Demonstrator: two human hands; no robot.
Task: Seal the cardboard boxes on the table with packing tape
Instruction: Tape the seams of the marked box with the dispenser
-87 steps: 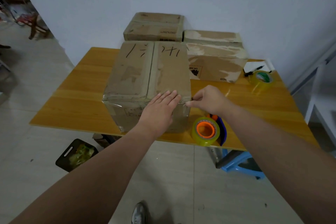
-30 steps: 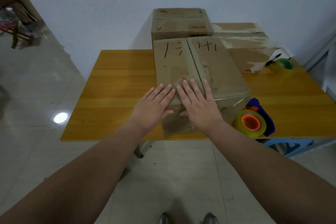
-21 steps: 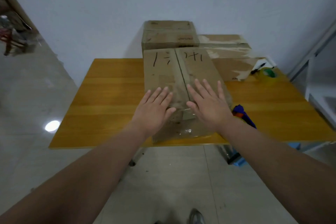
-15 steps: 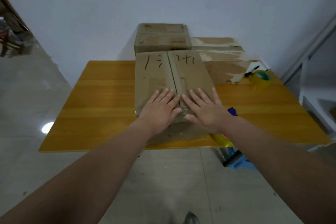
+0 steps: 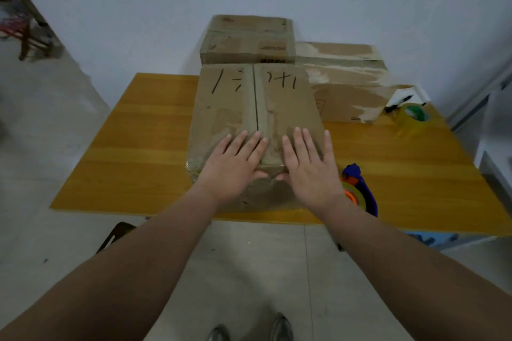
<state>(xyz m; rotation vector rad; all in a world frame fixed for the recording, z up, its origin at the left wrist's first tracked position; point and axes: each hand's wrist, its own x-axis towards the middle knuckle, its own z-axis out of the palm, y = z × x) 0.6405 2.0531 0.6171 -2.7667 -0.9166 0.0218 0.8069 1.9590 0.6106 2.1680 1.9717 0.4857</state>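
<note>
Left hand (image 5: 235,170), right hand (image 5: 309,171) parted slightly; flat on box (image 5: 230,108), seemingly pressing.

Yellow wooden table (image 5: 133,152): handwritten-marked cardboard box (image 5: 249,102), front edge; torn cardboard box (image 5: 352,91), rear right; blue tape dispenser (image 5: 367,196), front right; green-cored tape roll (image 5: 412,122), far right.

A tan-brown front box (image 5: 255,119) carries black handwritten strokes across its top flaps. The table (image 5: 133,152) is honey-yellow wood with paler grain bands. The right-hand box (image 5: 346,83) is brown, streaked with pale torn patches, while the rear box (image 5: 249,39) is a duller brown with small black print. The tape dispenser (image 5: 368,199) is deep blue around an orange core. The tape roll (image 5: 414,119) is translucent yellow, green inside.
</note>
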